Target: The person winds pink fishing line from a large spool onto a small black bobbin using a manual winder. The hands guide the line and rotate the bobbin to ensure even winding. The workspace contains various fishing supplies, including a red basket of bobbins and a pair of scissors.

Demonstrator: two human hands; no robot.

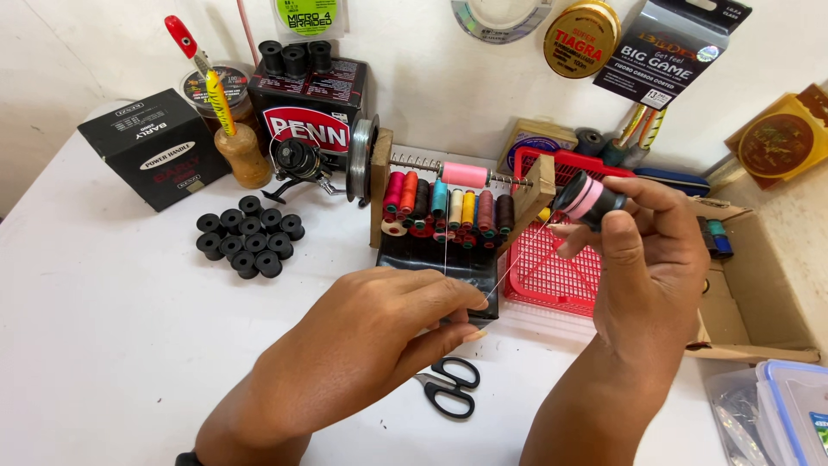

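Note:
My right hand [651,259] holds up a small black spool wound with pink thread [586,198], pinched between thumb and fingers. A thin thread strand [517,259] runs from that spool down to my left hand [388,332], whose fingertips pinch its end above the table. Behind my hands stands a wooden thread rack [384,185] with a pink spool [464,175] on a metal rod and a row of coloured spools [444,207] below it.
Black-handled scissors [448,387] lie on the white table below my left hand. A red mesh basket [552,272], a cluster of black empty spools [250,235], a fishing reel [297,162], black boxes [155,151], a cardboard box [750,293] and a clear plastic container [789,414] surround the area.

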